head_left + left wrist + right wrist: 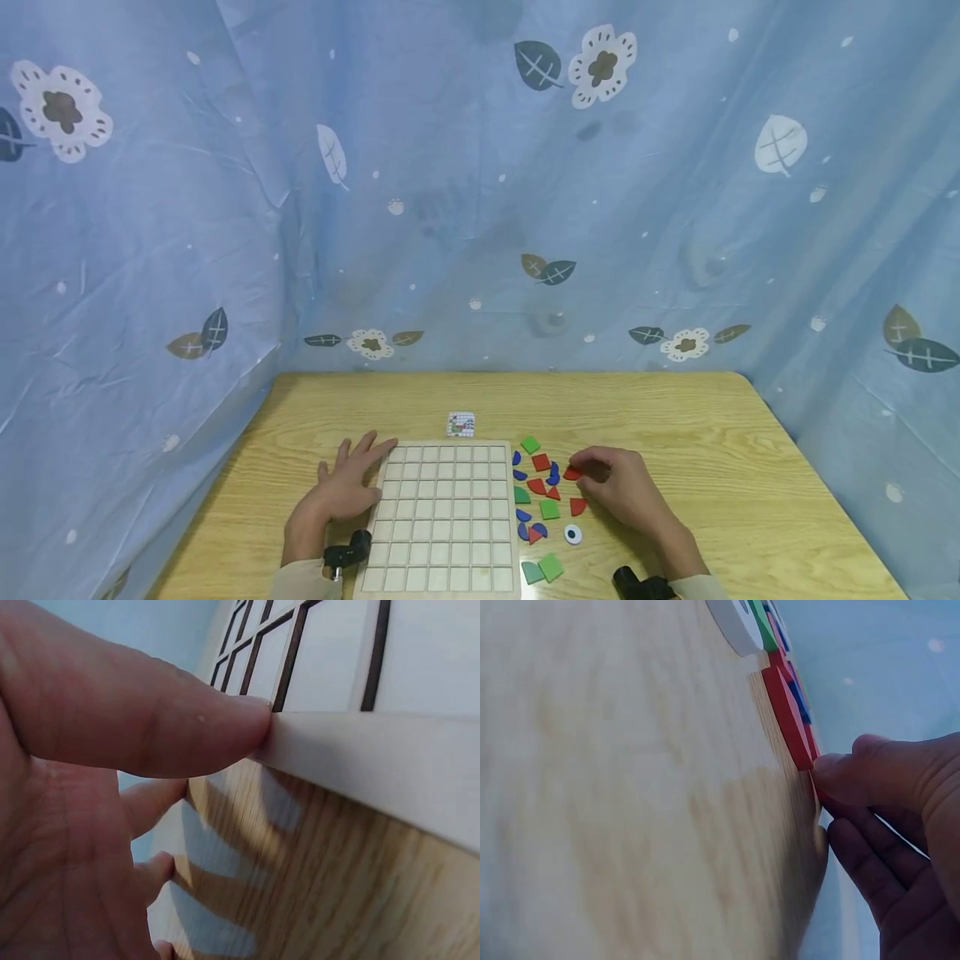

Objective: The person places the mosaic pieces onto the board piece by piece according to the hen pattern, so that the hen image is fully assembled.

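Note:
A pale wooden grid board (448, 520) lies on the table, its squares bare. Beside its left edge is my left hand (343, 490), fingers spread. In the left wrist view the thumb (202, 724) rests against the board's rim (390, 754), while the other fingertips touch the table. To the right of the board, my right hand (626, 487) pinches a small red rounded piece (572, 473) between thumb and fingers; they cover part of it. Another red quarter-round piece (577, 507) lies just nearer, seen in the right wrist view as a red block (787, 720).
Several red, blue and green pieces lie right of the board, among them a green square (550, 509). A white disc with a dark dot (573, 534) sits near them. Behind the board is a small printed card (461, 424). A blue patterned curtain (450, 208) hangs around the table.

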{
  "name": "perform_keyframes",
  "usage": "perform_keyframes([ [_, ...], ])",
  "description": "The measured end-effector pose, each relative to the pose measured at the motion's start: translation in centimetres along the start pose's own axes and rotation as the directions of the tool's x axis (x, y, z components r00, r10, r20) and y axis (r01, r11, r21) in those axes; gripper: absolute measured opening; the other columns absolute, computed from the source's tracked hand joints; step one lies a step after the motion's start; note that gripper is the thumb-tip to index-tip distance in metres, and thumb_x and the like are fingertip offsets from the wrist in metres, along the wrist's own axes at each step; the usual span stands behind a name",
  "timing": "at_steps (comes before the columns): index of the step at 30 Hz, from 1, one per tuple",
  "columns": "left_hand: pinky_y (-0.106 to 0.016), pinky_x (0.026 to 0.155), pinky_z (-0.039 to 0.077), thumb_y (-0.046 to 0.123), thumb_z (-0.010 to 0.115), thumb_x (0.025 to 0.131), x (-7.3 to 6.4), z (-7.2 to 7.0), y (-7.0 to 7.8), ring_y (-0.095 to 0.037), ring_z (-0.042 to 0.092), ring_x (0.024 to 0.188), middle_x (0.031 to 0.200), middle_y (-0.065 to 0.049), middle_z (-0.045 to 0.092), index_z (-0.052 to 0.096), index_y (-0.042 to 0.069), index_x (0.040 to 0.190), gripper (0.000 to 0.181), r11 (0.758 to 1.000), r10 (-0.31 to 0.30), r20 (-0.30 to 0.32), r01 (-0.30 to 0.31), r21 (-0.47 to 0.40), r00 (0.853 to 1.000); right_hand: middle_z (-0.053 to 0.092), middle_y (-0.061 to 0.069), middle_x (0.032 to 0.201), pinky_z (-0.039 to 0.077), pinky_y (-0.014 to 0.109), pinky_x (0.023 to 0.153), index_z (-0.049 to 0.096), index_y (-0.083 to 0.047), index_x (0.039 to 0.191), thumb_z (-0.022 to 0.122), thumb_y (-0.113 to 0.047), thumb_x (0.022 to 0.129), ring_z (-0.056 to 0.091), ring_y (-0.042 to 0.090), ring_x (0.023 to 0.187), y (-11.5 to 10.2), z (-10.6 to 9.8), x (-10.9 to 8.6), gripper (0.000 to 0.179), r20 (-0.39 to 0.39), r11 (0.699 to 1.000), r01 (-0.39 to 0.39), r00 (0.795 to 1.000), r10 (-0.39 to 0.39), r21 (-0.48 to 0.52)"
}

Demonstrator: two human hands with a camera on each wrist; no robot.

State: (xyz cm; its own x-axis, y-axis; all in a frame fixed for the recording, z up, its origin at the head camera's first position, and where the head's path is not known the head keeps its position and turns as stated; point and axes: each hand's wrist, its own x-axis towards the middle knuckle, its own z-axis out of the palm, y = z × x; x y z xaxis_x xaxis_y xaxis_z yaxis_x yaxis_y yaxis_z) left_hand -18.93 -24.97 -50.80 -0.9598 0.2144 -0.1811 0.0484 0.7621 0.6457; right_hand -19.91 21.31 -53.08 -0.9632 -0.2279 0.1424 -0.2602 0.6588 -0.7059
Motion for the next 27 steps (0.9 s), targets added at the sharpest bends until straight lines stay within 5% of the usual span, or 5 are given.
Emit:
perform_keyframes([
  [7,-0.095,0.113,-0.008,0.0,0.062,0.081,0.0,0.1,-0.2,-0.068,-0.003,0.162,0.179,-0.032,0.017,0.046,0.013,0.167,0.088,1.0,0.015,-0.009,-0.015,-0.018,1.0,0.082,0.001,0.125,0.065,0.034,0.097,0.08,-0.014,0.13,0.079,0.003,0.092,0.079,0.025,0.117,0.4,0.2,0.2,0.041,0.062,0.995,0.053,0.996,-0.059,0.09],
  [12,-0.094,0.114,-0.01,-0.001,0.064,0.082,0.0,0.1,0.1,-0.066,-0.005,0.163,0.18,-0.031,0.017,0.047,0.014,0.167,0.088,1.0,0.013,0.0,-0.013,-0.018,1.0,0.082,-0.003,0.119,0.066,0.034,0.095,0.082,-0.016,0.123,0.077,0.005,0.092,0.079,0.024,0.114,0.4,0.3,0.2,0.037,0.059,0.997,0.062,0.996,-0.065,0.048],
  [19,-0.093,0.115,-0.01,-0.001,0.064,0.082,-0.1,0.2,0.2,-0.065,-0.005,0.163,0.181,-0.029,0.016,0.047,0.015,0.167,0.088,1.0,-0.001,0.003,0.002,-0.019,1.0,0.082,-0.013,0.105,0.064,0.038,0.094,0.084,-0.021,0.108,0.091,-0.007,0.087,0.079,0.017,0.104,-0.2,-0.2,-1.3,0.026,-0.083,0.994,-0.004,0.997,-0.005,-0.106],
  [27,-0.093,0.115,-0.011,-0.001,0.063,0.081,0.0,0.1,0.0,-0.064,-0.005,0.164,0.18,-0.029,0.015,0.046,0.015,0.167,0.089,1.0,-0.002,0.002,0.002,-0.016,1.0,0.082,-0.004,0.118,0.065,0.031,0.094,0.082,-0.016,0.123,0.085,0.001,0.089,0.079,0.02,0.112,0.5,-0.7,-2.0,0.038,-0.059,0.998,-0.062,0.996,0.062,0.0],
])
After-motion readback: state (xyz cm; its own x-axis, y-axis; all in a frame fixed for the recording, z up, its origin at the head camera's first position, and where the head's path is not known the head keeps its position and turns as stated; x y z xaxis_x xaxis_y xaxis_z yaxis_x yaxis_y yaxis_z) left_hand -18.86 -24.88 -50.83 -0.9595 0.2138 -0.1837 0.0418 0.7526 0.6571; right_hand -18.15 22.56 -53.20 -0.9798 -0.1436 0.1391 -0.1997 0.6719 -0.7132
